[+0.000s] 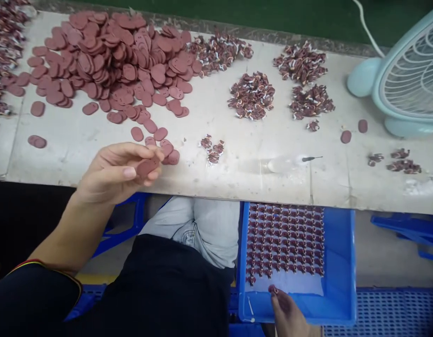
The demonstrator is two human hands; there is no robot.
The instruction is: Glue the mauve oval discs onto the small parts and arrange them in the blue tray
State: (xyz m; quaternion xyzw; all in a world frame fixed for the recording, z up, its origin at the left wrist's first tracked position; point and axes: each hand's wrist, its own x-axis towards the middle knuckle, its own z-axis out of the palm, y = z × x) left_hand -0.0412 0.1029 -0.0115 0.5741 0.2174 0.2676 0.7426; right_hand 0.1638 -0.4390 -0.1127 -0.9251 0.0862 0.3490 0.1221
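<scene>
My left hand is raised over the table's front edge, its thumb and fingers closed on a reddish-brown oval piece. Just beyond it lie a few similar loose oval pieces. Down in the blue tray, my right hand pinches a small brown figure piece at its fingertips, low over the white sheet. Rows of assembled small brown figures stand on that sheet, above my right hand; the lowest row is only part filled. Part of my right hand is cut off by the bottom edge.
A large heap of oval pieces covers the table's back left. Piles of small brown-and-white parts lie right of it. A light-blue fan stands at the right, and a thin dark-tipped tool lies near the front.
</scene>
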